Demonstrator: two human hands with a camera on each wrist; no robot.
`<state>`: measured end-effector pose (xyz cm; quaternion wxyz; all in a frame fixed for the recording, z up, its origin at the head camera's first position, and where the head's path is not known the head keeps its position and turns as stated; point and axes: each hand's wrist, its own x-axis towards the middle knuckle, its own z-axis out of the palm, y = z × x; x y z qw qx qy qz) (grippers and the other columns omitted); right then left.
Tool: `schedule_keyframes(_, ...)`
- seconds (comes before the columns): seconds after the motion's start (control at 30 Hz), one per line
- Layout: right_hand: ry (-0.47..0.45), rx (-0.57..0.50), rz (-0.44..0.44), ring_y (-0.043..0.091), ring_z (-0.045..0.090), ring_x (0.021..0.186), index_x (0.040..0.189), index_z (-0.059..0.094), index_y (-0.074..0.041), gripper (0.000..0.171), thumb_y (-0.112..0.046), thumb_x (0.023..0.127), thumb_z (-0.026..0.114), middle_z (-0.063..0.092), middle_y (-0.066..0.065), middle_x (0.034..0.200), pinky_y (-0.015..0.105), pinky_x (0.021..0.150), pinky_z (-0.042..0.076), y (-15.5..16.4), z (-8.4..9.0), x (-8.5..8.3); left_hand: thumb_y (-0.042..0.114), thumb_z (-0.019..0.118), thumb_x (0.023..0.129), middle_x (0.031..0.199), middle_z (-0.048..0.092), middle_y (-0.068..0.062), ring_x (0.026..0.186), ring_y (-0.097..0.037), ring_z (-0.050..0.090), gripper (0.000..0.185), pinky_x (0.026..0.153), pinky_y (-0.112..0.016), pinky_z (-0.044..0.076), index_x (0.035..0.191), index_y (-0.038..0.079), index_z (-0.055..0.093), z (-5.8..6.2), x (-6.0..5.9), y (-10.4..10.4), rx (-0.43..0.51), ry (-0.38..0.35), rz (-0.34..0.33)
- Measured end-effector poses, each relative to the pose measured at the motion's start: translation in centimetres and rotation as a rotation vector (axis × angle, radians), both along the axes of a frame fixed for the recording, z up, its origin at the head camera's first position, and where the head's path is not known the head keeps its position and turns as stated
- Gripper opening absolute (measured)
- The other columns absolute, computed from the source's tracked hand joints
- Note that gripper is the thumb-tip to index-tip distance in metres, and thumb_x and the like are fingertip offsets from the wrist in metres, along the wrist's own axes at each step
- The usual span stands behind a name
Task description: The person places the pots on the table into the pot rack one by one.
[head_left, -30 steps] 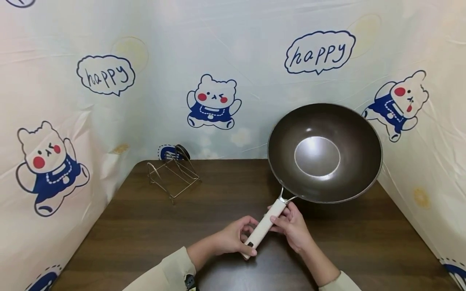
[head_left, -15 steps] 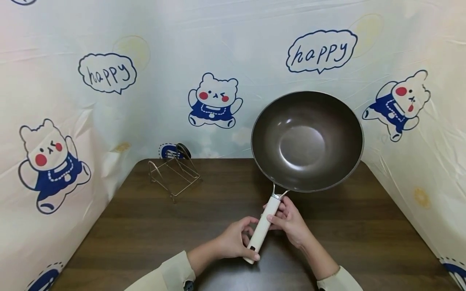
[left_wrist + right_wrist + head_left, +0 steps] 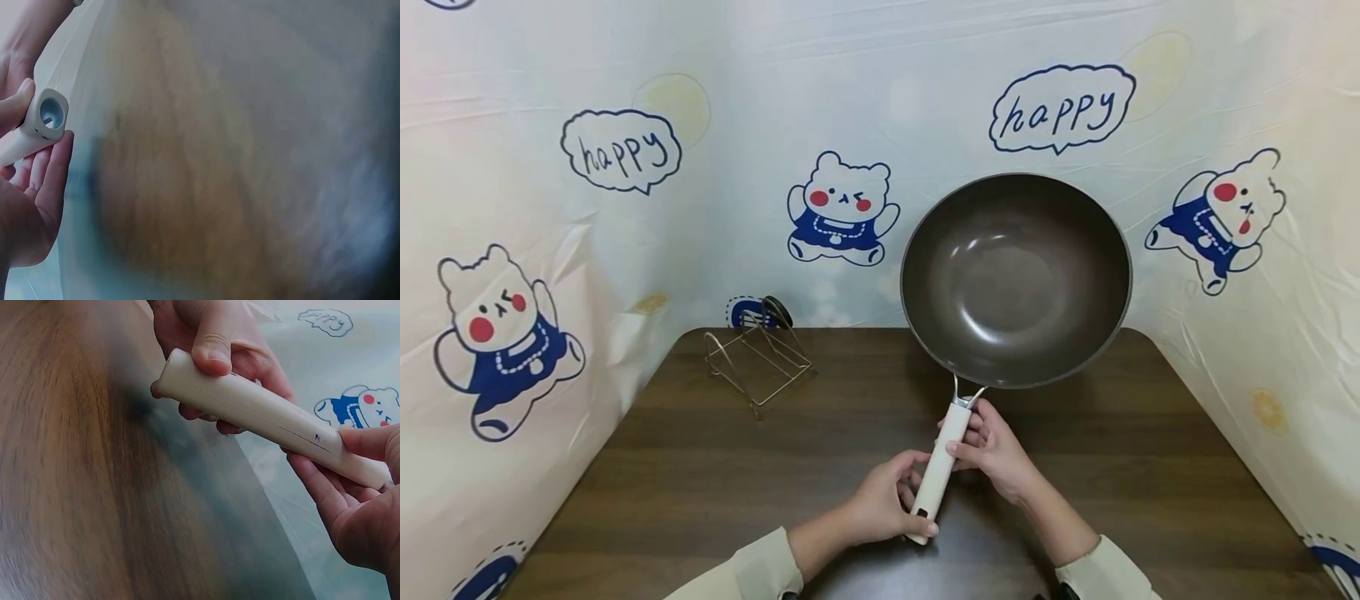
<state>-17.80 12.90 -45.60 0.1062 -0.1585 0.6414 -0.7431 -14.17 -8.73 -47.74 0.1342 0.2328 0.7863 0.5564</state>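
Pan (image 3: 1015, 283): off the desk (image 3: 685, 492), beyond both grips, its brown inside tilted toward the head camera; in that view it crosses the desk's back edge, nearer the back right corner.
Handle (image 3: 938, 473): white, slanting back from grip to grip.
Left hand (image 3: 883, 502): grip holding the handle's free end, thumb on top, fingers beneath.
Right hand (image 3: 1000, 457): grip holding the handle near the pan.
Wire rack (image 3: 763, 356): by the desk's back left corner, well apart from both grips.

Pan (image 3: 1022, 283): metal-like, dark, smooth, glossy. Handle (image 3: 938, 473): smooth plastic-like, low-gloss, fine scratches. Rack (image 3: 784, 385), far left: bare metal wire. Table (image 3: 662, 467): wood-grain, semi-gloss. Backdrop (image 3: 925, 108): creased, cloth-like.
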Motion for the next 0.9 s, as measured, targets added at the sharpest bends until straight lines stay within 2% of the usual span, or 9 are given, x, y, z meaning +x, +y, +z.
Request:
schedule_keyframes(0.1,0.003,0.015,0.023,0.023,0.065,0.096,0.130,0.031,0.005,0.058,0.009,0.085,0.066,0.062,0.014,0.115,0.043,0.069,0.058,0.1,0.2,-0.1,0.007,0.091,0.064,0.093,0.058,0.000,0.065,-0.009,0.059,0.078,0.056,-0.024,0.052,0.130,0.010,0.051,-0.1,0.4,0.2,-0.002,0.019,0.014)
schedule_keyframes(0.33,0.012,0.061,0.049,0.028,0.064,0.102,0.132,0.032,0.001,0.058,0.008,0.086,0.067,0.060,0.020,0.120,0.046,0.071,0.058,-0.1,0.9,-0.3,0.003,0.089,0.066,0.093,0.060,-0.002,0.066,-0.009,0.061,0.075,0.048,-0.027,0.053,0.130,0.007,0.050,-0.3,0.9,0.7,0.074,-0.016,0.034)
schedule_keyframes(0.47,0.013,0.083,0.056,0.030,0.063,0.104,0.131,0.031,0.002,0.058,0.008,0.086,0.067,0.060,0.023,0.121,0.045,0.071,0.058,-0.4,1.3,-0.5,0.001,0.089,0.066,0.096,0.058,-0.006,0.066,-0.010,0.061,0.075,0.042,-0.029,0.052,0.130,0.007,0.050,-0.4,1.1,0.7,0.101,-0.021,0.057)
schedule_keyframes(0.7,0.028,0.138,0.046,0.033,0.062,0.106,0.130,0.034,0.002,0.058,0.011,0.084,0.067,0.058,0.027,0.123,0.043,0.068,0.058,-0.8,2.2,-0.7,0.000,0.088,0.066,0.103,0.054,-0.007,0.067,-0.013,0.063,0.074,0.040,-0.031,0.051,0.129,0.011,0.051,-0.7,1.2,1.0,0.131,-0.028,0.096)
schedule_keyframes(0.9,0.056,0.169,0.066,0.039,0.060,0.113,0.133,0.034,0.002,0.061,0.011,0.084,0.068,0.057,0.027,0.126,0.036,0.082,0.055,-1.1,2.8,-1.2,-0.002,0.087,0.067,0.103,0.054,-0.008,0.066,-0.012,0.061,0.076,0.038,-0.031,0.050,0.130,0.008,0.047,-0.6,1.2,1.4,0.146,-0.017,0.121)
